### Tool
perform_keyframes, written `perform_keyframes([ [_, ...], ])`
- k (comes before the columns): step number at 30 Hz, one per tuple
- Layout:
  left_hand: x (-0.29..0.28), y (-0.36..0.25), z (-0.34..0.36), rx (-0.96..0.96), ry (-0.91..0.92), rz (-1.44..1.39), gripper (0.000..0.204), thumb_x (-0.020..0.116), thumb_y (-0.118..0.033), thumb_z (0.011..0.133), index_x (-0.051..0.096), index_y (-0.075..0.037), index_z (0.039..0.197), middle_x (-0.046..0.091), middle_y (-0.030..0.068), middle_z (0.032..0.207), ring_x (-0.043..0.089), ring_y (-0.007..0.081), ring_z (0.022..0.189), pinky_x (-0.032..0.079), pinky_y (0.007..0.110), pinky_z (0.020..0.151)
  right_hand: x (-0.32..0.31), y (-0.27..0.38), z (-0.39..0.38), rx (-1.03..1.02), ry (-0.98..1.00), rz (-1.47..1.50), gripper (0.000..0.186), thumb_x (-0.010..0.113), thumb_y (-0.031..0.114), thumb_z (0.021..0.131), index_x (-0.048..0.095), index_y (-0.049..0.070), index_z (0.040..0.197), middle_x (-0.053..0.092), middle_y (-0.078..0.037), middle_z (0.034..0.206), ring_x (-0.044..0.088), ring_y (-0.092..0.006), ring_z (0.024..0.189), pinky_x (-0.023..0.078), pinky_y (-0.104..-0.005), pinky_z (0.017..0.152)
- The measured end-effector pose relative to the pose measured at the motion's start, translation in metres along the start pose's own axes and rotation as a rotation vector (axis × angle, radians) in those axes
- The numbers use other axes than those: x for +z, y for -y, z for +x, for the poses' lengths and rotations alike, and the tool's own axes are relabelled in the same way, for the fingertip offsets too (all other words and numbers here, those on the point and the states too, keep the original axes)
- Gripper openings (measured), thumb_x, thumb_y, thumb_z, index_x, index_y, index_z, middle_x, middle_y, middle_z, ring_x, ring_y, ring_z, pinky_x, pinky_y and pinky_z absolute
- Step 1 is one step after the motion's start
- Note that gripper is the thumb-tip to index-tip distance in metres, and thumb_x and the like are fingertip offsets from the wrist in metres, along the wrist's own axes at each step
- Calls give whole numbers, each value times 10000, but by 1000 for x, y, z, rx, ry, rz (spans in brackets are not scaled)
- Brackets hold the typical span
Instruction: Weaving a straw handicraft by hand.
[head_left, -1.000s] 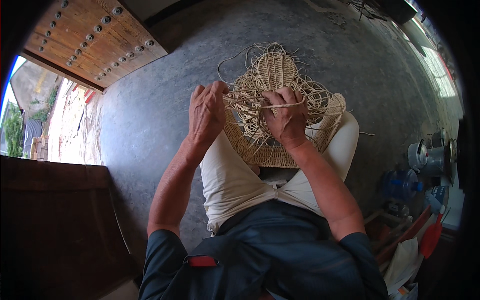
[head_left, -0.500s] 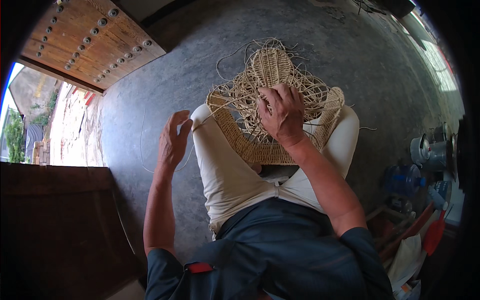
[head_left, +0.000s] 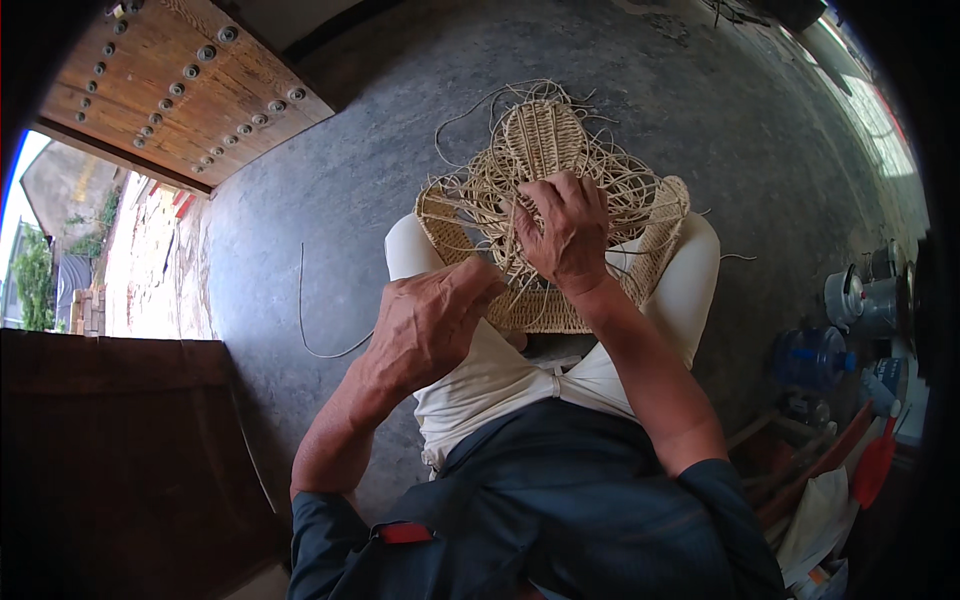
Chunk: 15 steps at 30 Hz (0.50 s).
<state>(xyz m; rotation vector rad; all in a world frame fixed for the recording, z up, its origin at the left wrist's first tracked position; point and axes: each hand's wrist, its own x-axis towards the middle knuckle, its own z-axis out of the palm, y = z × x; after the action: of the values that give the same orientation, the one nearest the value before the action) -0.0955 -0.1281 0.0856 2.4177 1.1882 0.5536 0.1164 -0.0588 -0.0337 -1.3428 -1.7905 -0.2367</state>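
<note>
Left hand (head_left: 435, 318) curls its fingers, maybe round thin tan cord (head_left: 301, 300); right hand (head_left: 568, 230) bends over tangled beige strands (head_left: 478, 198), grips unclear; pull evenly

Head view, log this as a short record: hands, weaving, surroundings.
Left hand: fingers bunched, in front of the woven band's left part; grip unclear
Right hand: fingers curled over the loose strands
Woven band: pale, U-shaped, between the trouser legs
Beyond it: an oval woven panel amid strands
Floor: grey; a thin strand curves over it at left
Right side: blue jug
</note>
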Motion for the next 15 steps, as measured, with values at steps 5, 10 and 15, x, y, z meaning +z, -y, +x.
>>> perform_keyframes([
  [5,-40,19,53,-176,-427,29,192,655,-208,1097,767,-52,1099,775,110,931,723,230,784,552,333,754,14,-5,2,109,-73,2,180,832,269,921,692,167,968,643,-27,965,628,-252,944,503,-413,859],
  [10,-17,55,55,-239,-697,248,181,702,-221,1059,776,-63,1108,750,92,844,673,183,719,538,362,712,15,-1,8,159,-124,53,251,880,158,871,657,135,983,650,-30,889,644,-276,847,520,-424,813],
  [15,51,53,65,-444,-242,-405,270,707,-233,1063,791,-12,1193,770,50,857,642,85,655,513,286,598,10,3,7,206,-129,164,215,853,161,881,654,151,961,663,-29,923,656,-274,875,516,-436,836],
])
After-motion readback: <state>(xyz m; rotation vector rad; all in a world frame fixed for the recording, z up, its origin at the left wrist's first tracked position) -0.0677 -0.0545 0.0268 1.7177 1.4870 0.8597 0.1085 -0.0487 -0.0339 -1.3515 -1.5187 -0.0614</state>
